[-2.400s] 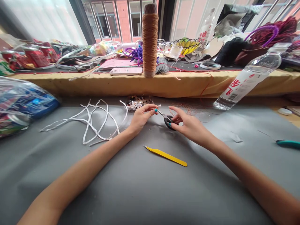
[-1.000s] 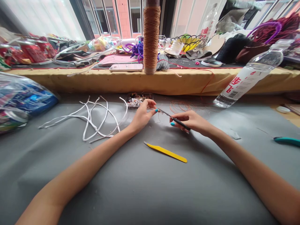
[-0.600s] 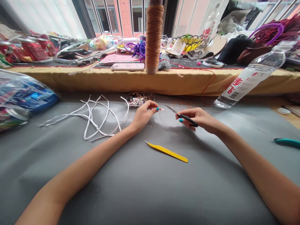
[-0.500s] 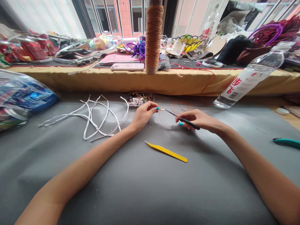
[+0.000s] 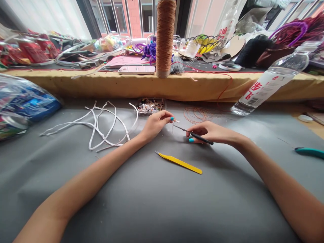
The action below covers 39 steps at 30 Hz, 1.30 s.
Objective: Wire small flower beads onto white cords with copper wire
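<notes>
My left hand [image 5: 159, 124] pinches a small white piece [image 5: 177, 121] with thin orange thread on it; a loose thread end hangs below the fingertips. In my right hand [image 5: 209, 132] are black-handled scissors [image 5: 199, 137], their blades pointing left at the hanging thread, just below the white piece. Whether the blades touch the thread is too small to tell. Yellow tweezers [image 5: 181, 163] lie on the grey mat [image 5: 162, 206] nearer to me. Behind my right hand is a loose coil of orange thread [image 5: 196, 114].
White cords [image 5: 93, 125] lie at the left, near a tray of small pieces [image 5: 150, 106]. A plastic bottle [image 5: 268, 84] leans at the right, with a teal-handled tool [image 5: 310, 152] nearer. A brown thread spool [image 5: 165, 40] stands on the cluttered ledge [image 5: 101, 84].
The scissors have shifted left and slightly down, from beside the white piece to the hanging thread. The white piece now tilts down to the right.
</notes>
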Available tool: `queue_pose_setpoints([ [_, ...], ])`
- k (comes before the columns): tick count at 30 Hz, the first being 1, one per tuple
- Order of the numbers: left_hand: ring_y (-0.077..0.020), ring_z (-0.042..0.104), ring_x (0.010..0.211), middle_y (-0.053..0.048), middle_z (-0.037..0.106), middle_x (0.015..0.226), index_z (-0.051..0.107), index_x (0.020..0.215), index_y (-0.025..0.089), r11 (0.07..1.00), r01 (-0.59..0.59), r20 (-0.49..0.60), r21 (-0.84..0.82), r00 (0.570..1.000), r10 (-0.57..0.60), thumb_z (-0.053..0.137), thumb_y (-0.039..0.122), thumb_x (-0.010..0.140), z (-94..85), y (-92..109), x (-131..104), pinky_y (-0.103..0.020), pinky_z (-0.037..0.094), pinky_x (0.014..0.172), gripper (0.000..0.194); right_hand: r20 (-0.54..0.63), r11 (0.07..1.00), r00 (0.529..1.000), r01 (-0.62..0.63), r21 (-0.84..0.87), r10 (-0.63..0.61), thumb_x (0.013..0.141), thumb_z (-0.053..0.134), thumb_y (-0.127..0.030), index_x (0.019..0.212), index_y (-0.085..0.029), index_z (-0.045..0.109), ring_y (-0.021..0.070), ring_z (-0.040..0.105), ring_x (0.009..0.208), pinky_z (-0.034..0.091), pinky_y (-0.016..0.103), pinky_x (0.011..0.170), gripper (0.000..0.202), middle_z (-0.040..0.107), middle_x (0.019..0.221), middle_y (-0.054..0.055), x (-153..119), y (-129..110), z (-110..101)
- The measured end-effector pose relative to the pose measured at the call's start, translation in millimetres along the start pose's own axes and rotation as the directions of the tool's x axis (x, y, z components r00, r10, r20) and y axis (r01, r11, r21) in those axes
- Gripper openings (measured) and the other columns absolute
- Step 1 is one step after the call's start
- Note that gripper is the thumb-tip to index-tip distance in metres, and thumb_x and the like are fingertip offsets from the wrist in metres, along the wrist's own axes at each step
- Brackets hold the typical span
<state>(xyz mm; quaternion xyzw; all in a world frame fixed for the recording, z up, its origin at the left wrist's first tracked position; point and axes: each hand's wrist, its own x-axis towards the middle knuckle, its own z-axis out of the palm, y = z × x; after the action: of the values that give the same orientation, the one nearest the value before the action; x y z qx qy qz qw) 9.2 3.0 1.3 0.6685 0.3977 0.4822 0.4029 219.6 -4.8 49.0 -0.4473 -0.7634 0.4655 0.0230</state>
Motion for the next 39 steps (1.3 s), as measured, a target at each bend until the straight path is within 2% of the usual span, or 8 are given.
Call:
queue_pose_setpoints([
  [8, -0.0115, 0.057, 0.073, -0.001, 0.062, 0.075, 0.059, 0.076, 0.014, 1.0, -0.002, 0.012, 0.013, 1.0, 0.001, 0.055, 0.02, 0.074, 1.1, 2, 0, -0.024, 0.042, 0.073, 0.007, 0.024, 0.997, 0.999, -0.026, 0.074, 0.024, 0.065, 0.061, -0.051, 0.093, -0.016, 0.061, 0.008, 0.041, 0.054, 0.032, 0.02, 0.046, 0.045, 0.05, 0.069, 0.0, 5, 9, 1],
  [18, -0.0119, 0.056, 0.074, -0.001, 0.061, 0.074, 0.058, 0.076, 0.015, 1.0, -0.017, -0.011, 0.0, 1.0, 0.017, 0.054, 0.021, 0.075, 0.1, -2, 0, -0.025, 0.042, 0.074, 0.008, 0.014, 0.997, 0.999, 0.03, 0.068, -0.031, 0.065, 0.062, -0.048, 0.089, -0.016, 0.061, 0.008, 0.04, 0.054, 0.03, 0.021, 0.048, 0.04, 0.05, 0.067, -0.001, 7, 12, 0],
  [22, -0.0126, 0.056, 0.075, -0.001, 0.061, 0.075, 0.058, 0.076, 0.015, 0.997, -0.012, -0.02, 0.072, 1.0, 0.014, 0.053, 0.021, 0.075, -0.3, -3, -1, -0.025, 0.041, 0.073, 0.007, 0.02, 0.998, 0.999, 0.043, 0.042, -0.044, 0.065, 0.062, -0.046, 0.086, -0.015, 0.062, 0.008, 0.04, 0.056, 0.03, 0.021, 0.049, 0.038, 0.05, 0.066, -0.001, 5, 10, -2],
  [25, -0.0123, 0.056, 0.074, -0.001, 0.06, 0.073, 0.057, 0.075, 0.015, 0.994, 0.002, -0.035, 0.109, 0.999, 0.002, 0.052, 0.019, 0.075, -0.7, -3, 0, -0.024, 0.041, 0.072, 0.007, 0.065, 0.999, 0.998, 0.022, 0.024, -0.023, 0.065, 0.063, -0.046, 0.087, -0.015, 0.061, 0.0077, 0.041, 0.054, 0.03, 0.02, 0.047, 0.038, 0.05, 0.065, -0.001, 4, 9, -2],
  [28, -0.0116, 0.055, 0.072, 0.0, 0.059, 0.072, 0.057, 0.074, 0.015, 0.995, 0.012, -0.044, 0.095, 0.999, -0.007, 0.051, 0.018, 0.075, -0.8, -1, 0, -0.023, 0.04, 0.071, 0.006, 0.088, 0.996, 0.996, -0.023, 0.081, 0.016, 0.066, 0.061, -0.046, 0.088, -0.015, 0.06, 0.0069, 0.04, 0.049, 0.03, 0.02, 0.044, 0.038, 0.048, 0.06, -0.003, 4, 8, -1],
  [32, -0.0116, 0.054, 0.072, 0.001, 0.06, 0.072, 0.058, 0.073, 0.016, 0.991, 0.003, -0.014, 0.134, 1.0, -0.001, 0.052, 0.019, 0.075, -0.9, 0, 1, -0.023, 0.039, 0.07, 0.006, 0.069, 0.984, 0.996, -0.071, 0.164, 0.06, 0.066, 0.062, -0.041, 0.087, -0.016, 0.061, 0.0064, 0.04, 0.048, 0.031, 0.02, 0.044, 0.033, 0.045, 0.055, -0.004, 2, 5, 0],
  [39, -0.0132, 0.053, 0.078, -0.001, 0.061, 0.078, 0.06, 0.073, 0.016, 0.972, -0.044, -0.006, 0.23, 0.999, 0.047, 0.054, 0.018, 0.075, -1.0, 1, 1, -0.025, 0.038, 0.074, 0.007, 0.034, 0.984, 0.999, -0.048, 0.172, 0.043, 0.064, 0.064, -0.044, 0.086, -0.015, 0.062, 0.0063, 0.04, 0.048, 0.032, 0.02, 0.043, 0.037, 0.045, 0.054, -0.004, 3, 5, 2],
])
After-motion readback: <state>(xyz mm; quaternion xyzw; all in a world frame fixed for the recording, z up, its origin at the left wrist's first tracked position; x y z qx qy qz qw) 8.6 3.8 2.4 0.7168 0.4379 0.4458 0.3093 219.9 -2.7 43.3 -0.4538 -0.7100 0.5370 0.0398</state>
